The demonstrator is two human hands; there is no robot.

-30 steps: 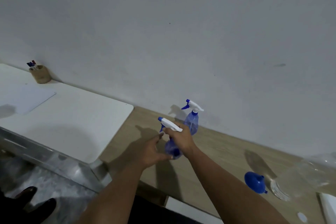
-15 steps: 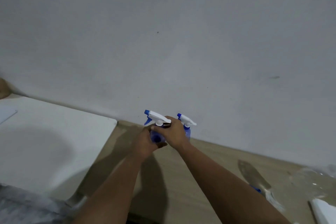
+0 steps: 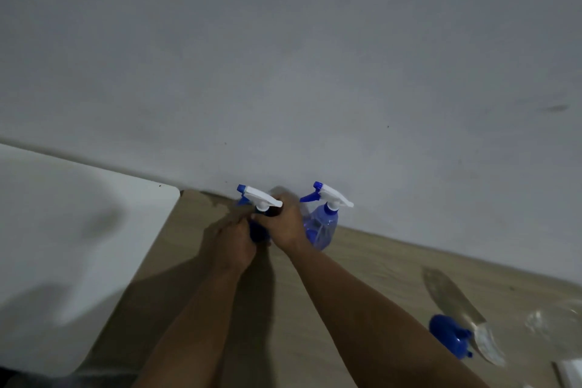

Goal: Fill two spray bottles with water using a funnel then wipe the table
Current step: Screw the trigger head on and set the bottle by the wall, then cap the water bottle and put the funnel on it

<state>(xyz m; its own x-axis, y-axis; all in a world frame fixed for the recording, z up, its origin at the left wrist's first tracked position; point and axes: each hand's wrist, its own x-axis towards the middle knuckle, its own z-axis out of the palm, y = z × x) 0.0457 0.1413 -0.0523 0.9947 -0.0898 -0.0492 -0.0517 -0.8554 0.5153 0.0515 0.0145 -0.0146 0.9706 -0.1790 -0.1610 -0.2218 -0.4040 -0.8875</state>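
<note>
Wood-grain tabletop (image 3: 362, 287) runs from 9 o'clock to 4 o'clock along a plain grey wall (image 3: 283, 72); its far edge meets the wall. A white surface (image 3: 78, 230) butts its 9 o'clock side. Open wood between the forearms and the 4 o'clock clutter.

Both forearms reach in from 6 o'clock. Left hand (image 3: 234, 244), fingers curled round the body of a translucent blue spray bottle with white trigger head (image 3: 259, 198). Right hand (image 3: 285, 224) grips its neck collar from above.

Second blue spray bottle (image 3: 321, 228) stands upright just beside, at 3 o'clock, near the wall.

Blue plastic funnel (image 3: 450, 337) lies on its side at 4 o'clock, touching a blurred clear plastic container (image 3: 551, 324).
</note>
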